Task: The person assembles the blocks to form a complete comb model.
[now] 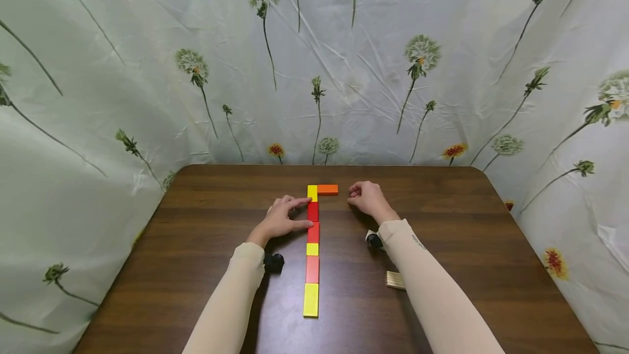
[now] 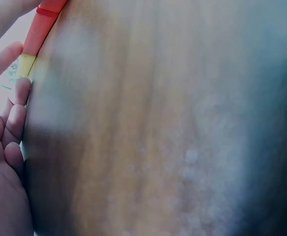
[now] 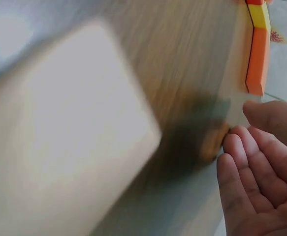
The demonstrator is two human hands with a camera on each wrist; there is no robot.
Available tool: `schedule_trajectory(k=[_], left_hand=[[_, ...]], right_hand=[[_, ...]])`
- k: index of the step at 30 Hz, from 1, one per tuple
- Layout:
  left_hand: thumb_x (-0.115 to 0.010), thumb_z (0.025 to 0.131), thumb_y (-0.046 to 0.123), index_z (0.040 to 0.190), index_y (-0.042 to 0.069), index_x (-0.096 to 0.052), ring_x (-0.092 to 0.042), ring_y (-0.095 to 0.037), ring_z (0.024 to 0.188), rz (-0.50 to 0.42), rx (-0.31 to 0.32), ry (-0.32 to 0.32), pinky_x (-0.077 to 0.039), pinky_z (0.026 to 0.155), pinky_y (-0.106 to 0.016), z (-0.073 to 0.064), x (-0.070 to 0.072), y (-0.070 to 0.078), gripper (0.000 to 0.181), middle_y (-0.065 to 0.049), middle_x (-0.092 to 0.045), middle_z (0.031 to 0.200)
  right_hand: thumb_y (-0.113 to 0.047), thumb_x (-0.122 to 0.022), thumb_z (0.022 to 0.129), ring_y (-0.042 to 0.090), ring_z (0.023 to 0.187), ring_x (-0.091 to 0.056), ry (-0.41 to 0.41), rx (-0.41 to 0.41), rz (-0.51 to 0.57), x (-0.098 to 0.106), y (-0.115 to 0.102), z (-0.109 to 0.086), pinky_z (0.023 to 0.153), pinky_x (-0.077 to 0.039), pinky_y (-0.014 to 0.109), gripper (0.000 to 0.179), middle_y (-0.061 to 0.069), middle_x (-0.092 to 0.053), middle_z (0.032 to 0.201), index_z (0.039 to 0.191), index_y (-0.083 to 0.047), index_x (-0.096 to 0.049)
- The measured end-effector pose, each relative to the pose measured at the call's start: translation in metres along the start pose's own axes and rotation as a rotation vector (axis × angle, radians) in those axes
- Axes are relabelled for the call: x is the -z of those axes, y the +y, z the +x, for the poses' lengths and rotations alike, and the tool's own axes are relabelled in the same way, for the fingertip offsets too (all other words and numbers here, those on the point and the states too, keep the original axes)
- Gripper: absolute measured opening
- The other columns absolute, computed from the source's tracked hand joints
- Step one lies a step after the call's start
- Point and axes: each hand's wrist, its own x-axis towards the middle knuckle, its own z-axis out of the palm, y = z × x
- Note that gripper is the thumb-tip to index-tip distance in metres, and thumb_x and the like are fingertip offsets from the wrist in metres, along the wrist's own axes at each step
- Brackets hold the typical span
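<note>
A straight line of flat red and yellow blocks runs up the middle of the table in the head view. At its far end an orange block lies crosswise, touching the top yellow block and pointing right. My left hand rests at the left of the line, its outstretched index finger and thumb touching blocks. Right of the orange block, and apart from it, is my right hand. Its fingers are loosely bent in the right wrist view, with nothing seen between them and the thumb.
Light wooden pieces lie beside my right forearm, partly hidden by it. A blurred pale block-like shape fills the left of the right wrist view. Behind the brown table hangs a flowered cloth.
</note>
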Motion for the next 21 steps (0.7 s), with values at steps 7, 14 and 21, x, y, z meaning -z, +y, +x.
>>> schedule_trajectory(k=[7, 14, 21], left_hand=[[-0.082, 0.090, 0.052, 0.157, 0.030, -0.057, -0.046, -0.028, 0.129, 0.006, -0.005, 0.001, -0.041, 0.108, -0.054, 0.001, -0.001, -0.002, 0.075, -0.008, -0.059, 0.136], [-0.083, 0.089, 0.050, 0.156, 0.028, -0.058, -0.047, -0.029, 0.128, 0.005, -0.005, 0.007, -0.042, 0.107, -0.055, 0.000, -0.001, -0.004, 0.075, -0.009, -0.059, 0.135], [-0.084, 0.089, 0.049, 0.156, 0.027, -0.058, -0.047, -0.030, 0.127, -0.006, -0.013, 0.004, -0.041, 0.108, -0.056, -0.001, 0.000, -0.001, 0.075, -0.011, -0.060, 0.135]], right_hand=[[-0.009, -0.079, 0.094, 0.028, 0.100, -0.074, -0.043, 0.042, -0.040, 0.012, 0.014, -0.009, 0.097, -0.059, 0.042, 0.024, 0.016, -0.079, 0.104, 0.113, 0.004, -0.076], [-0.012, -0.080, 0.094, 0.023, 0.094, -0.073, -0.085, 0.029, -0.042, 0.024, 0.023, -0.023, 0.091, -0.059, 0.039, 0.024, 0.014, -0.079, 0.102, 0.112, 0.003, -0.077], [-0.014, -0.082, 0.094, 0.020, 0.092, -0.071, -0.130, 0.041, -0.036, 0.032, 0.031, -0.038, 0.085, -0.058, 0.034, 0.027, 0.012, -0.077, 0.101, 0.114, 0.003, -0.076]])
